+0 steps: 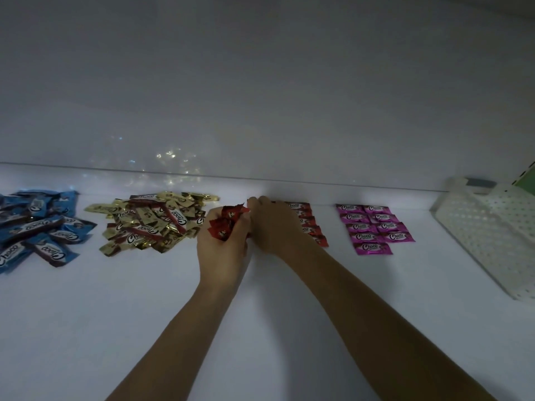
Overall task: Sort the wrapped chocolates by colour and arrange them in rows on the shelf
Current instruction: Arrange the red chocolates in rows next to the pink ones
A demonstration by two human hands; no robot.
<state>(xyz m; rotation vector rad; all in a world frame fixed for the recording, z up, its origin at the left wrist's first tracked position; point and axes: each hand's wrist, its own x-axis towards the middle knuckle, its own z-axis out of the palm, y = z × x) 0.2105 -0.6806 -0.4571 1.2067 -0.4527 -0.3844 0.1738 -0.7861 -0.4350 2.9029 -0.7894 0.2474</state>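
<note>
- You are in the middle of the red step: your left hand (224, 244) is curled around a bunch of red chocolates (228, 219), held just above the shelf (260, 314).
- Your right hand (275, 227) reaches over the red rows (307, 221) with its fingertips (254, 200) near the back of the shelf. I cannot tell whether it pinches a wrapper or only touches one, since the hand hides what is under it.
- The red rows lie just right of your hands, partly covered by the right wrist; only 1 column shows clearly.
- The pink chocolates (373, 227) are laid flat in 2 neat columns, further right, apart from the reds.
- The gold pile (150, 224) and the blue pile (37, 227) lie loose to the left, unsorted into rows.
- A white perforated basket (492, 227) sits at the far right.
- My judgement: the task is roughly half done.
- Next, you likely need to draw 1 red from the left-hand bunch, set it flat with the label up, and align it against the last red without nudging its neighbours.
</note>
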